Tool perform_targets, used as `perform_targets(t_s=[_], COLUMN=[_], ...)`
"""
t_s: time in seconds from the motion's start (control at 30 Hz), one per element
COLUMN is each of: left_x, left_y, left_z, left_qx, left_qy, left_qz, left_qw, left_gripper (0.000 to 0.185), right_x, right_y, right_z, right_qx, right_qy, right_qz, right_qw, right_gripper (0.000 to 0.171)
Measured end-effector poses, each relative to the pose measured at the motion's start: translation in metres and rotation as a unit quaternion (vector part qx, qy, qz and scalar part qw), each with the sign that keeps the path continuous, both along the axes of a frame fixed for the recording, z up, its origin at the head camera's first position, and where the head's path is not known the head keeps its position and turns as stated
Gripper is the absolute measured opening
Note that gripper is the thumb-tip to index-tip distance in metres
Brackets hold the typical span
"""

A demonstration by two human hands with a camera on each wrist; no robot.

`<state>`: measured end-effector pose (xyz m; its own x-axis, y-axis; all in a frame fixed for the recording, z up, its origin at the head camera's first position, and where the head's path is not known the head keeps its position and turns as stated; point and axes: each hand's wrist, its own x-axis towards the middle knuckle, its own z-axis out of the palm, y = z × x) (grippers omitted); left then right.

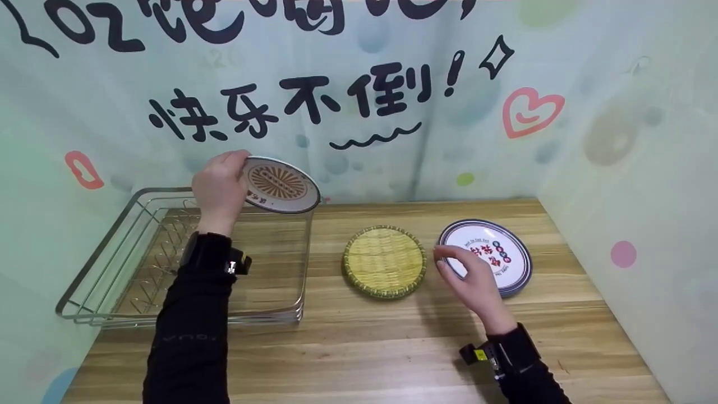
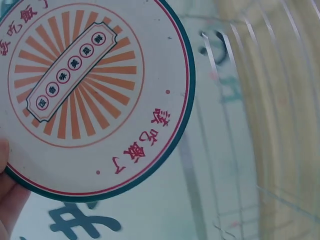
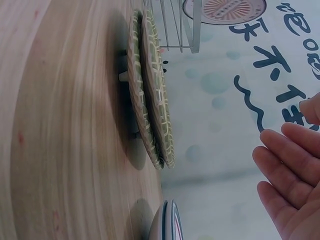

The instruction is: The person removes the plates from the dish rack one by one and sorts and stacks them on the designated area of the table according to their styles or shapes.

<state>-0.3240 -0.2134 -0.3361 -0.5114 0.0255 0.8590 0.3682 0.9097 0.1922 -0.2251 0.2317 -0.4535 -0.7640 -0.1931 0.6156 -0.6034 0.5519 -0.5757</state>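
— On the wooden table (image 1: 392,336): empty wire dish rack (image 1: 140,269), round woven bamboo tray (image 1: 385,260), stacked white dark-rimmed plates (image 1: 507,252). Nothing racked yet?

— Nothing. Above the rack, orange-sunburst plate (image 1: 279,185) pinched by left hand (image 1: 220,188). Right hand (image 1: 471,278), fingers spread, empty, at the stack's edge.

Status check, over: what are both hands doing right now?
Left hand grips sunburst plate above wire dish rack. Right hand open, fingers at blue-rimmed plate stack. Woven bamboo tray lies between; nothing blocks the rack.
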Motion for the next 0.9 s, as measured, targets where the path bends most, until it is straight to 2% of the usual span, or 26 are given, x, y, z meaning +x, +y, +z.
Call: perform_targets(t_s=[0.13,0.27,0.67,0.9], left_x=[0.005,0.01,0.021,0.032], left_y=[0.009,0.019,0.044,0.062], left_z=[0.008,0.015,0.019,0.025], left_qx=[0.037,0.055,0.117,0.146], left_qy=[0.017,0.025,0.029,0.028], left_qz=[-0.011,-0.023,-0.049,-0.082], left_qw=[0.9991,0.9979,0.9915,0.9854], left_gripper=[0.016,0.013,0.009,0.009], right_x=[0.002,0.003,0.009,0.008], right_y=[-0.003,-0.007,-0.022,-0.03], right_z=[0.002,0.002,0.005,0.008], right_qx=[-0.006,-0.012,-0.021,-0.051], right_qy=[0.0,0.001,-0.01,-0.009], right_qz=[0.006,0.014,0.024,0.051], right_qw=[1.0,1.0,0.999,0.997], right_gripper=[0.028,0.031,0.037,0.043])
